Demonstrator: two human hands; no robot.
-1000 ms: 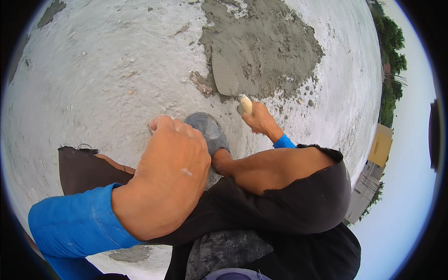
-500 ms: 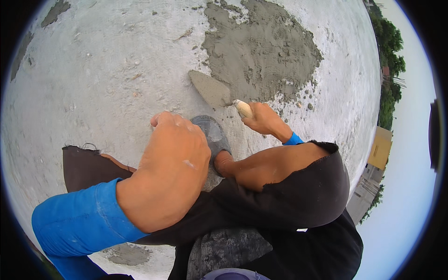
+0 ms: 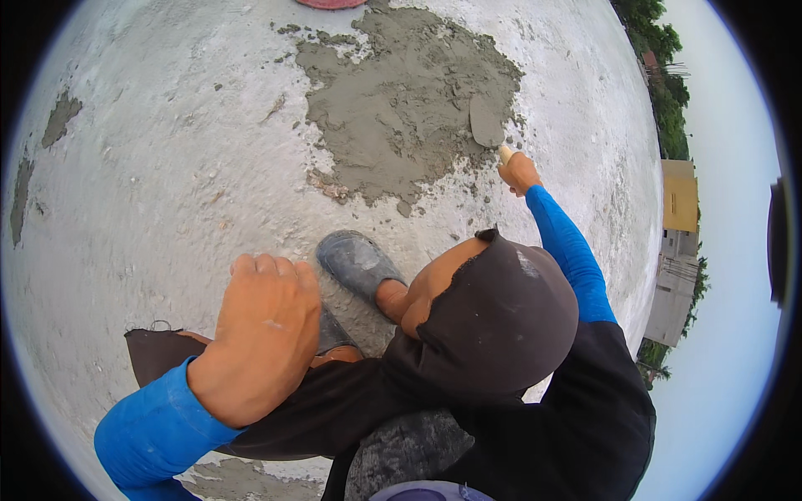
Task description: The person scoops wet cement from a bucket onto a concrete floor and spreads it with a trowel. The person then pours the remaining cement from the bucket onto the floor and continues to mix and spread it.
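Out to the right, my right hand point(image 3: 520, 173) is closed round the pale wooden handle of a trowel point(image 3: 486, 122). The trowel's blade, coated in grey, lies on the right part of a wet grey mortar patch point(image 3: 393, 108). This patch spreads unevenly over the pale, rough surface point(image 3: 200, 125), with crumbs along its edge. My left hand point(image 3: 269, 330) hangs back near my bent leg, well away from the mortar. Its fingers curl under and its palm is turned from view, so whatever it may hold is hidden.
My grey clog point(image 3: 355, 260) stands just short of the mortar. At the top edge shows part of a red rounded object point(image 3: 332, 2). Smaller mortar smears point(image 3: 62, 118) mark the far left. Beyond the right edge are trees point(image 3: 668, 108) and a yellow building point(image 3: 680, 196).
My right hand has carried the trowel farther out and to the right, from the mortar's near edge onto its right side. My left hand has drawn back a little. The red object has come into view.
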